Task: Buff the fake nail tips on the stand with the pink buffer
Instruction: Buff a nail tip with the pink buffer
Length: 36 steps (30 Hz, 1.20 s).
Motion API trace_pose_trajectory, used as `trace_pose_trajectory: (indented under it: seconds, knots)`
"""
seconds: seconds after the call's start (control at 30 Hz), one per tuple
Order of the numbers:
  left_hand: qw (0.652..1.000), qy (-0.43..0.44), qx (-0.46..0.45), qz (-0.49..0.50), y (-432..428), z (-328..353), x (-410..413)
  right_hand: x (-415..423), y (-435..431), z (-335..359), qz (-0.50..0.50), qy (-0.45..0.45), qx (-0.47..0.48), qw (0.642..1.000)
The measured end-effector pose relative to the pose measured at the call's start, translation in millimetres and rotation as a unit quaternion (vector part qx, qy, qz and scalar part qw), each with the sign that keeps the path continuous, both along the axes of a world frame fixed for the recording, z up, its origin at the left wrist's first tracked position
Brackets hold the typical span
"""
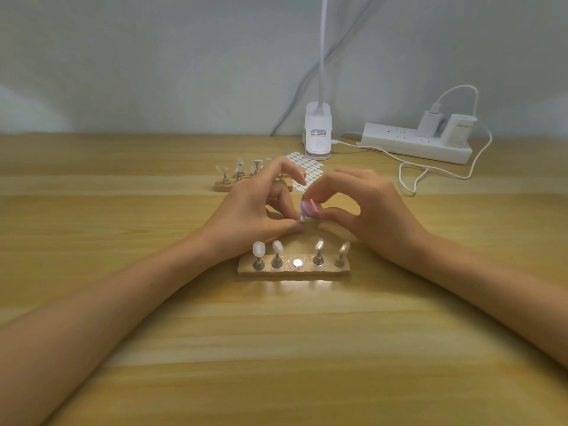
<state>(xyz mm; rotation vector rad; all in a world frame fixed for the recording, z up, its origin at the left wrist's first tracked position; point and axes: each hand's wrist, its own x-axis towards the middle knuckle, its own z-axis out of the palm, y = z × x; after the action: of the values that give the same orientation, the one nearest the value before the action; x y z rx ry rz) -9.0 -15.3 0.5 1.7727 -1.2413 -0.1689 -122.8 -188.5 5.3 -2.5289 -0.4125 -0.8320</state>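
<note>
I have the left hand pinching one peg-mounted nail tip just behind the wooden stand, whose middle magnet sits bare, probably for steadiness, while the right hand pinches the pink buffer against it.

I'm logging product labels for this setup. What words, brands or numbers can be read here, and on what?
Lamp clamp: a sticker with red and black print, too blurred to read.
White adapter on the power strip: faint lettering near its top, too small to read.
Pink buffer in the right hand, nail tip in the left hand: no print shows.
So nothing here can be quoted.
</note>
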Motion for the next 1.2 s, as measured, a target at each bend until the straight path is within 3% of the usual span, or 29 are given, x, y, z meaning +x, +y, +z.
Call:
trace_pose_trajectory:
  seconds: [0.1,0.23,0.33,0.47,0.6,0.7,0.83,0.93,1.03,1.2]
  knots:
    - [1.0,-0.003,-0.002,0.002,-0.1,0.3,-0.4,1.1,5.3,-2.4,0.003,-0.036,-0.043,0.998]
    - [1.0,0.003,0.001,0.003,0.0,0.1,-0.8,-0.5,-0.5,-0.9,-0.016,-0.016,-0.019,1.0]
    - [1.0,0.001,-0.001,0.004,-0.2,-0.1,-0.6,-1.4,5.9,-3.7,-0.016,-0.059,-0.083,0.995]
    - [1.0,0.006,0.001,0.005,-0.2,0.2,-1.3,-2.7,-0.3,-1.7,-0.03,-0.028,-0.045,0.998]
    - [1.0,0.008,-0.001,0.007,0.0,0.9,-1.7,-1.7,5.7,-3.9,-0.009,-0.042,-0.07,0.997]
    - [1.0,0.005,0.004,0.008,-0.1,1.0,-1.8,-1.4,-0.8,-0.5,-0.011,-0.016,-0.019,1.0]
    - [1.0,0.006,0.002,0.006,-0.1,0.2,-0.9,-0.9,1.9,-4.3,-0.002,-0.026,-0.055,0.998]
    - [1.0,0.001,0.004,0.006,-0.4,0.2,-1.4,0.2,-2.2,-1.6,0.003,0.001,0.014,1.0]
    - [1.0,-0.003,0.001,0.006,-0.5,-0.1,-1.7,0.1,-1.0,-3.0,0.012,-0.02,-0.038,0.999]
    - [1.0,-0.003,0.001,0.004,-0.4,0.3,-1.7,-2.0,-0.6,-1.9,0.013,-0.026,-0.02,0.999]
